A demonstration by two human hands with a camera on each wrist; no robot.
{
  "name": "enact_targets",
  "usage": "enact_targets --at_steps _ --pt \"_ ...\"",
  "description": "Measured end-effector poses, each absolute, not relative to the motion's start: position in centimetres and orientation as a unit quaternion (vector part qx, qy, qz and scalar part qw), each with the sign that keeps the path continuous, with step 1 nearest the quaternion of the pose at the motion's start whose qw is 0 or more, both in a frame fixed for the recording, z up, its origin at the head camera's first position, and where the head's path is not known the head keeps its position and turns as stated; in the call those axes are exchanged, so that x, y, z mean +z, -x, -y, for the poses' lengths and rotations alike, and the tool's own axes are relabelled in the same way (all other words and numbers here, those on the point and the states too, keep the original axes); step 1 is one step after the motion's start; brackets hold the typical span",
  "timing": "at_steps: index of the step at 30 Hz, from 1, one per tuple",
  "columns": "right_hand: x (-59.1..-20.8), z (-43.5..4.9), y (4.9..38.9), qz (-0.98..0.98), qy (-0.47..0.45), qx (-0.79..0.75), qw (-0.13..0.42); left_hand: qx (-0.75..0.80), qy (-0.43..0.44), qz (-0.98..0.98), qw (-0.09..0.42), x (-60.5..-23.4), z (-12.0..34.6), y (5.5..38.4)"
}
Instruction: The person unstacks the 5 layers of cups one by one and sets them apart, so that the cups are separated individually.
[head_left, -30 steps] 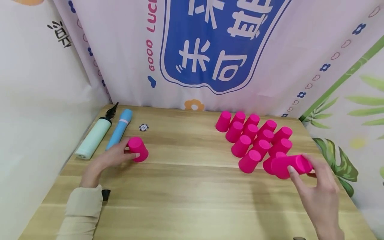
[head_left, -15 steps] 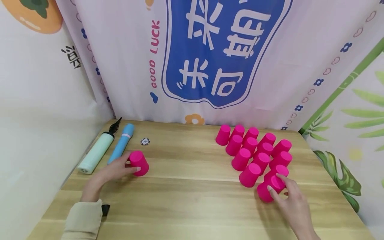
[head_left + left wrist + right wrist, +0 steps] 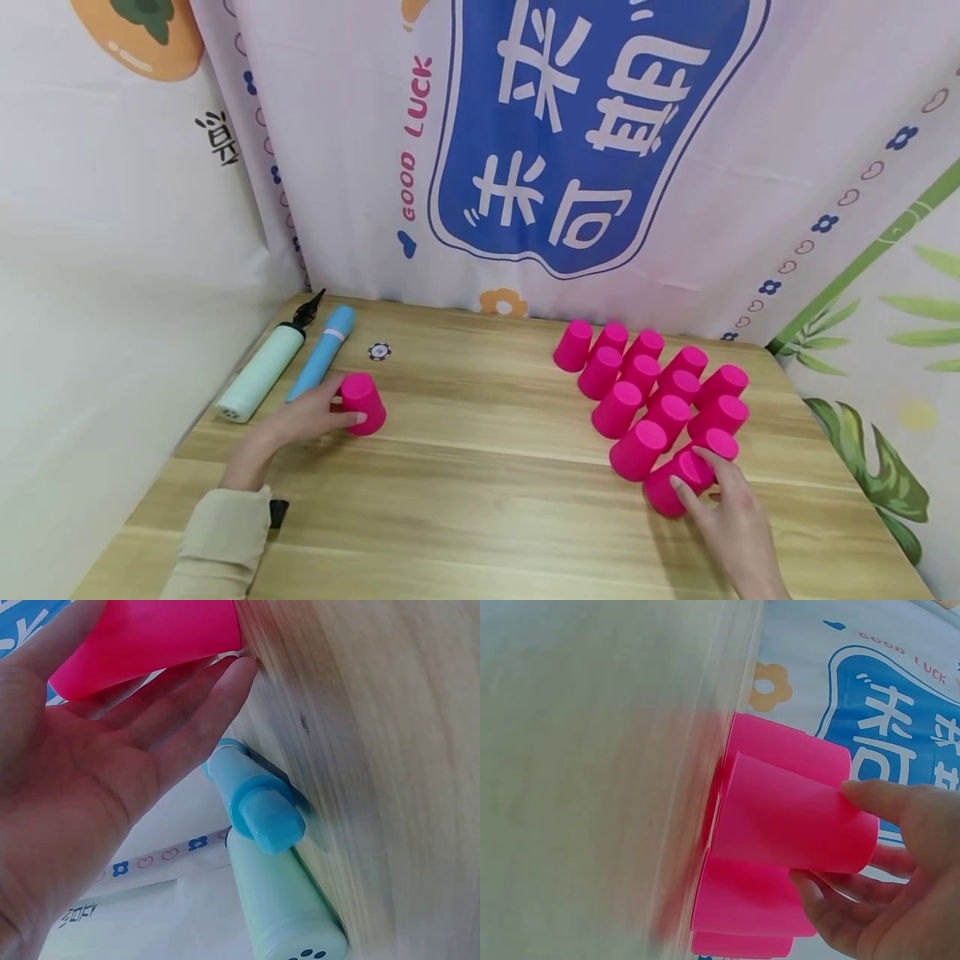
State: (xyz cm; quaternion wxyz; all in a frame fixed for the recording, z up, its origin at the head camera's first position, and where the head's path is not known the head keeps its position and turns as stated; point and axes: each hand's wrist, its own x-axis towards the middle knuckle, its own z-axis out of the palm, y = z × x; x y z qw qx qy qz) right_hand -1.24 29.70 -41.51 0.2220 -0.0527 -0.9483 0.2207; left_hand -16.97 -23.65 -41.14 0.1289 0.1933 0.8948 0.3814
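On the table's left side my left hand holds an upside-down pink plastic cup between thumb and fingers. That cup stands mouth down, with the palm beside it in the left wrist view. At the right, my right hand grips another pink cup near its closed end, thumb on one side and fingers on the other. This cup is mouth down, its rim right at the tabletop, beside other cups. Several matching inverted cups stand in close rows behind it.
A mint-green hand pump and a blue tube lie at the left edge. Close by is a poker chip. A small black object sits near the left sleeve. Printed curtains enclose the wooden table.
My right hand has brought its cup from a tilted, raised position down to the front of the group. My left hand still holds its cup in place. The head view has shifted.
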Motion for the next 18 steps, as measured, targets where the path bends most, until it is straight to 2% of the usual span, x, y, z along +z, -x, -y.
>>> enact_targets --at_steps 4,18 --pt "-41.88 -29.73 1.27 0.948 0.044 0.218 0.230 0.384 -0.187 -0.895 0.132 -41.15 23.59 16.96" --pt "-41.85 -29.64 1.33 0.954 0.054 0.221 0.197 0.381 -0.182 -0.896 0.137 -41.01 23.58 17.06"
